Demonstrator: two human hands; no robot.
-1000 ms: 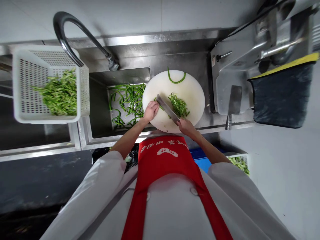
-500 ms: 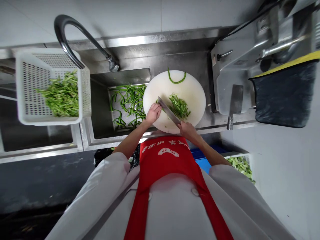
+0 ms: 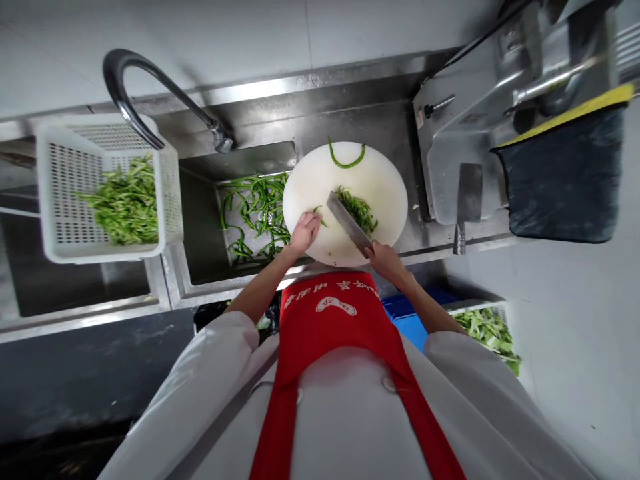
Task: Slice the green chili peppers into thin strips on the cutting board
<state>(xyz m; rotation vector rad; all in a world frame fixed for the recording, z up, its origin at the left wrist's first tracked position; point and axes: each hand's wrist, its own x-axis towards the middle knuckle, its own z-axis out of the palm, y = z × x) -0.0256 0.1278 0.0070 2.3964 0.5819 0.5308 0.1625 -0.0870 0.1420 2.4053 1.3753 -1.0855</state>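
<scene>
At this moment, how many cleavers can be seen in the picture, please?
2. One cleaver is in the right hand, over the white cutting board. The second cleaver is farther right, its handle toward the person. Others may be hidden.

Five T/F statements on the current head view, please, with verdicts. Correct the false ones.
1. The right hand holds a cleaver. True.
2. The left hand grips the faucet. False: the left hand is at the cutting board, with small green pieces beside it.
3. A curved green length lies toward the far edge of the cutting board. True.
4. The white basket holds only long uncut pieces. False: the white basket holds a heap of cut green strips.
5. A second cleaver is to the right of the cutting board. True.
</scene>
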